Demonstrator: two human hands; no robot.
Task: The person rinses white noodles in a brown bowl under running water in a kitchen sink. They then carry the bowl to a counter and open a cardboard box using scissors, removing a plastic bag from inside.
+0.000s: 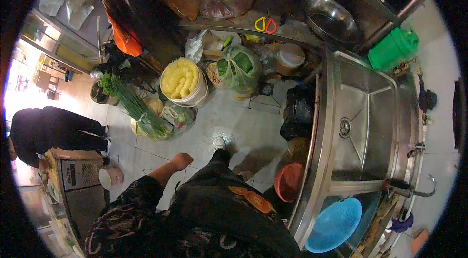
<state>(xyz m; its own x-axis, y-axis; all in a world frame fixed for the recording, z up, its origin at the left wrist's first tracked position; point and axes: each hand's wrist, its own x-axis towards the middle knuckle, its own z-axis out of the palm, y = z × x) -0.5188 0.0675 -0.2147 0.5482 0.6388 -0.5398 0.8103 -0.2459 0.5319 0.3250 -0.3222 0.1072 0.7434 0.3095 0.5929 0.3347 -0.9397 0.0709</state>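
Observation:
My left hand [181, 161] hangs over the tiled floor with its fingers curled in, and I see nothing in it. My right hand is out of view. Ahead on the floor lies a bundle of long green scallions [137, 106], beside a plastic bag of vegetables [179, 115]. A white bucket [195, 97] is filled with what looks like yellow noodles or tripe [181, 78]. To its right, a clear bag of leafy greens [239, 69] rests on a container.
A stainless steel sink [353, 130] runs along my right, with a blue plastic basket [334, 225] at its near end. Below are a red basket [289, 183] and a black bag [299, 111]. Scissors [266, 25] lie on the shelf ahead. Another person [55, 133] bends at a counter on the left.

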